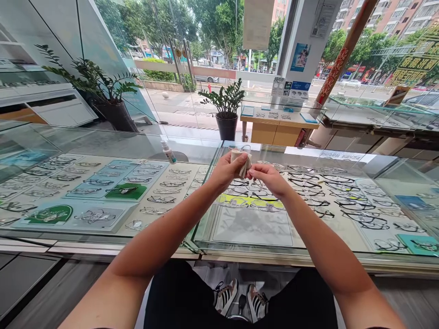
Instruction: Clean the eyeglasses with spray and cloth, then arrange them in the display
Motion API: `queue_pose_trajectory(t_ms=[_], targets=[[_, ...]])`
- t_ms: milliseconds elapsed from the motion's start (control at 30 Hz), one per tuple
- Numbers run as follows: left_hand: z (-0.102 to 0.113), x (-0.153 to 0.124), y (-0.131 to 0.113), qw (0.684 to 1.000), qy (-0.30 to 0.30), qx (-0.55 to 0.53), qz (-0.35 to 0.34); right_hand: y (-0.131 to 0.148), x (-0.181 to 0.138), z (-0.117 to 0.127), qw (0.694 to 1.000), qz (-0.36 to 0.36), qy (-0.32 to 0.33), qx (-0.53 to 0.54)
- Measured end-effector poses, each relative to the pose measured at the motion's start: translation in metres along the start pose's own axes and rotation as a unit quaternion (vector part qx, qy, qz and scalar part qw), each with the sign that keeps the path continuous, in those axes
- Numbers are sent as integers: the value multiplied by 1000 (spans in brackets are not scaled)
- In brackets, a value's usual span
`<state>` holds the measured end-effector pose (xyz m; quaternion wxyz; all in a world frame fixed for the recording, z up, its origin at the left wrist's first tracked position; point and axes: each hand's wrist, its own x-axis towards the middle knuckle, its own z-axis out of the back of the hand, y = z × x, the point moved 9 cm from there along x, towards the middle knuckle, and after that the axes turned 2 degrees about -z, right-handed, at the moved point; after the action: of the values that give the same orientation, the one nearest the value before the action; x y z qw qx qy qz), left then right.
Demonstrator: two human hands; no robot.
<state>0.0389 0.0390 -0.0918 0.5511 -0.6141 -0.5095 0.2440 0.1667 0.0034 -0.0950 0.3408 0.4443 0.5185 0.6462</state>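
Observation:
Above the glass counter, my left hand (227, 170) is closed around a beige cloth (237, 158), which is folded over a pair of eyeglasses (246, 147). Only a thin rim of the glasses shows above the cloth; the rest is mostly hidden. Close beside it, my right hand (269, 177) pinches with thumb and fingertips at the lower right of the cloth, apparently on a slender part of the glasses. A white spray bottle (168, 152) stands on the counter to the left of my hands.
The glass display counter (202, 242) holds many rows of eyeglasses (308, 183) under its top. Beyond it are a potted plant (227, 123), a larger plant (116, 112) at left and a wooden display table (274, 131). My knees are close to the counter's front edge.

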Motion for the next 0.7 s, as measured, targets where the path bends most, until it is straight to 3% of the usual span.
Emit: queue_pose_trajectory(t_ms=[200,500,700], targets=[[-4,-2,-6,999,32,6,-12,-5,0,1,999,-18,-19,33],[-2,1,-10,1000,22,13,-8,-9,0,6,991,-58,-46,107],[-7,2,-14,997,62,37,-4,-15,1,11,989,-65,-62,118]])
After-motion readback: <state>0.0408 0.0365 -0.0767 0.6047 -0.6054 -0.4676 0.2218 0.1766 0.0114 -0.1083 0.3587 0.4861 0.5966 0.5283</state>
